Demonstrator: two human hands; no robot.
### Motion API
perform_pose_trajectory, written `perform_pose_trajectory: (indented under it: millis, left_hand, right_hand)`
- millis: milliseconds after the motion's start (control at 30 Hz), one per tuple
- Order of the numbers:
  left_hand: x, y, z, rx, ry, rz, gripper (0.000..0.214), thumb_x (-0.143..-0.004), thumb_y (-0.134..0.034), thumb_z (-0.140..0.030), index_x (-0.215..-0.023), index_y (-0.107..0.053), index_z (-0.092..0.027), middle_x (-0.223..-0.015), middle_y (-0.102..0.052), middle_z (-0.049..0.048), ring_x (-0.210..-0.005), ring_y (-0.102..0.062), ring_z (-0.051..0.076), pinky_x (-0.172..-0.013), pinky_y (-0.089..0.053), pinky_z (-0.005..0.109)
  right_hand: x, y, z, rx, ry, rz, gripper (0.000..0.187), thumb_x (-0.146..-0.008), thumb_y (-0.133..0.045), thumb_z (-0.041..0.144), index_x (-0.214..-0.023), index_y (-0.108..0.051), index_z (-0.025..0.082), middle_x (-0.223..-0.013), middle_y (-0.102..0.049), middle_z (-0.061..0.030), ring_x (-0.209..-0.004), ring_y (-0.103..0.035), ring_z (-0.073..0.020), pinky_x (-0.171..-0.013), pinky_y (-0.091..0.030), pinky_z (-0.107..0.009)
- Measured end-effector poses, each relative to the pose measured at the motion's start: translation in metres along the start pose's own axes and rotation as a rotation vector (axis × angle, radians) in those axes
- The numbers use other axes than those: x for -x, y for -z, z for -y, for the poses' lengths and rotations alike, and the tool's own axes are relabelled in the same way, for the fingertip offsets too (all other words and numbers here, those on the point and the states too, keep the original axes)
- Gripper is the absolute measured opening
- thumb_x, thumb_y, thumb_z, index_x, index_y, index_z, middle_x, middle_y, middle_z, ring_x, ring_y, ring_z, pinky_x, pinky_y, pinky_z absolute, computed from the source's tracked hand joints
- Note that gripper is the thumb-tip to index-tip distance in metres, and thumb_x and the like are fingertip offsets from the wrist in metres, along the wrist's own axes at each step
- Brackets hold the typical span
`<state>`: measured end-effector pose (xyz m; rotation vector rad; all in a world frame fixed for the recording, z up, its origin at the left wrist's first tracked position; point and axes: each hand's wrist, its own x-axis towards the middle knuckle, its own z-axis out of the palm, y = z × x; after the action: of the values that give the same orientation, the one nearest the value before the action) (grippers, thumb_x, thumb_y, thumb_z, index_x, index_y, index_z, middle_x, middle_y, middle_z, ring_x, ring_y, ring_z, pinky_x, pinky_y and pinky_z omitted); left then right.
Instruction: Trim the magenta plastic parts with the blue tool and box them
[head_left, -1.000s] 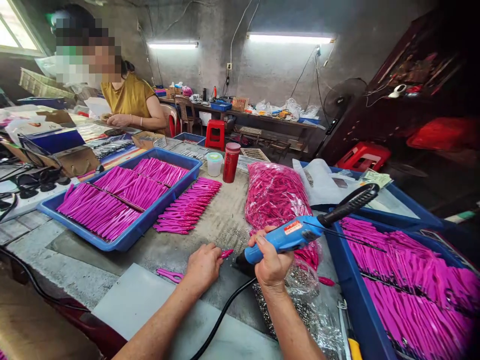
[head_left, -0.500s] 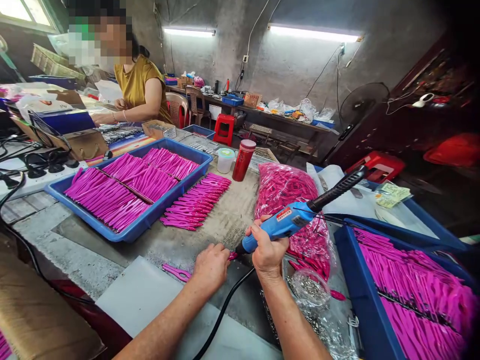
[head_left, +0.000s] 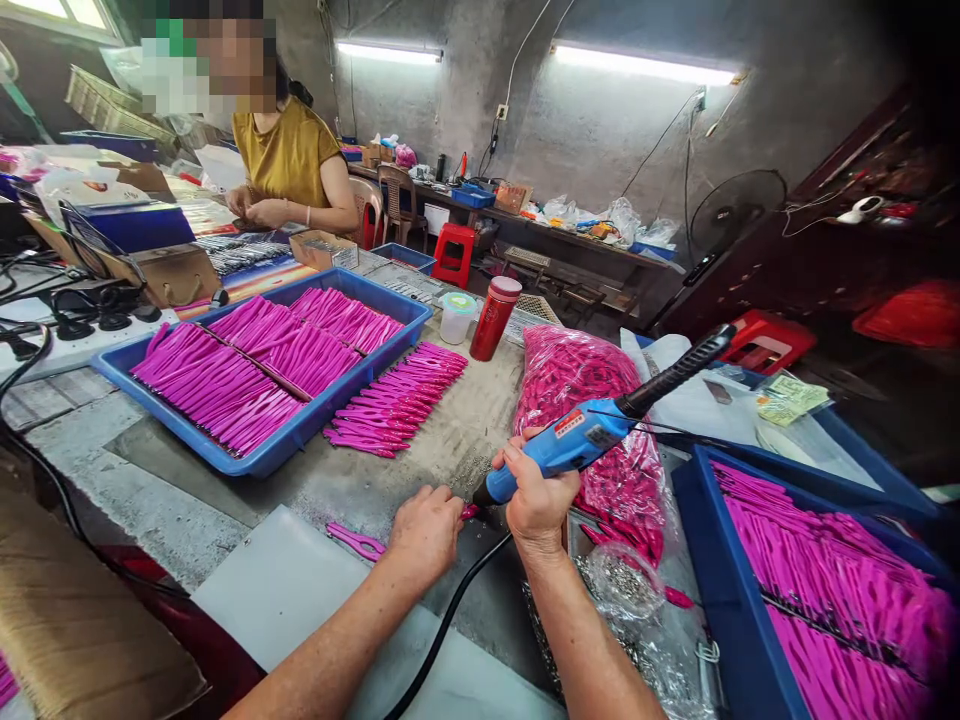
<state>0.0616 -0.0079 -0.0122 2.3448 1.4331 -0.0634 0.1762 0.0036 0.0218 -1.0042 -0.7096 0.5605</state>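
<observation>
My right hand (head_left: 536, 495) is wrapped round a blue electric screwdriver (head_left: 574, 440) with a black rear end. It slants down to the left, its black nose close to my left fingers. My left hand (head_left: 427, 530) is closed on a slim pink plastic handle (head_left: 352, 538); its looped end sticks out to the left, its darker tip (head_left: 470, 511) to the right, at the screwdriver's nose. Whether a screw sits there is hidden. Small metal screws (head_left: 474, 470) lie scattered just beyond. A row of similar pink handles (head_left: 397, 405) lies further off on the table.
A blue tray (head_left: 281, 455) of pink handles stands left, another blue bin (head_left: 739, 600) right. A plastic bag (head_left: 581, 375) of pink parts and a small tub (head_left: 626, 585) of metal bits sit near my right arm. A black cord (head_left: 450, 610) crosses below. A co-worker (head_left: 296, 165) sits opposite.
My view has shifted slightly. Both hands keep their hold, the screwdriver still at the handle's tip. The co-worker has drawn both hands together nearer the body.
</observation>
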Motion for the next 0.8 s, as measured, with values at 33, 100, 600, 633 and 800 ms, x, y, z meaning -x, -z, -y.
perform_pose_trajectory:
  millis: [33,100,600,633,800]
  left_hand:
    - [0.0,0.0,-0.001,0.001,0.001,-0.001,0.019,-0.09,-0.046,-0.023,-0.092,-0.065,-0.022,-0.098,-0.064,0.0052,-0.1,-0.056,0.023,-0.079,-0.046,0.032]
    - [0.0,0.001,-0.002,0.001,0.007,0.003,0.02,-0.09,-0.046,-0.023,-0.092,-0.065,-0.022,-0.098,-0.064,0.005,-0.1,-0.056,0.022,-0.078,-0.046,0.031]
    - [-0.004,-0.004,-0.001,0.024,0.014,0.015,0.024,-0.091,-0.043,-0.024,-0.098,-0.066,-0.022,-0.104,-0.065,0.0054,-0.1,-0.056,0.023,-0.083,-0.045,0.033]
    - [-0.004,-0.002,-0.001,0.028,0.015,0.027,0.023,-0.091,-0.043,-0.024,-0.098,-0.066,-0.022,-0.104,-0.065,0.0055,-0.1,-0.056,0.023,-0.083,-0.045,0.034]
    - [-0.002,0.002,-0.001,0.034,0.017,0.026,0.02,-0.089,-0.046,-0.024,-0.096,-0.065,-0.022,-0.103,-0.065,0.0057,-0.103,-0.057,0.023,-0.083,-0.046,0.033]
  right_hand:
    - [0.0,-0.001,0.0,0.017,0.004,0.007,0.031,-0.058,-0.071,0.032,-0.078,-0.052,0.017,-0.056,-0.054,0.0042,-0.042,-0.051,-0.0132,-0.047,-0.044,-0.028]
    - [-0.001,-0.002,0.0,0.059,0.005,0.02,0.032,-0.058,-0.07,0.033,-0.078,-0.051,0.017,-0.055,-0.053,0.0044,-0.042,-0.051,-0.0131,-0.048,-0.043,-0.028]
    - [-0.011,-0.03,-0.023,0.456,0.037,0.251,0.018,-0.061,-0.059,0.031,-0.069,-0.046,0.021,-0.054,-0.044,0.0068,-0.046,-0.038,-0.0103,-0.048,-0.034,-0.025]
    - [-0.012,-0.031,-0.023,0.463,0.025,0.259,0.018,-0.061,-0.059,0.031,-0.069,-0.046,0.021,-0.053,-0.043,0.0071,-0.046,-0.037,-0.0101,-0.047,-0.034,-0.025]
    - [-0.01,-0.027,-0.02,0.393,-0.039,0.239,0.025,-0.06,-0.065,0.035,-0.071,-0.048,0.02,-0.055,-0.047,0.0059,-0.047,-0.041,-0.0111,-0.047,-0.036,-0.025]
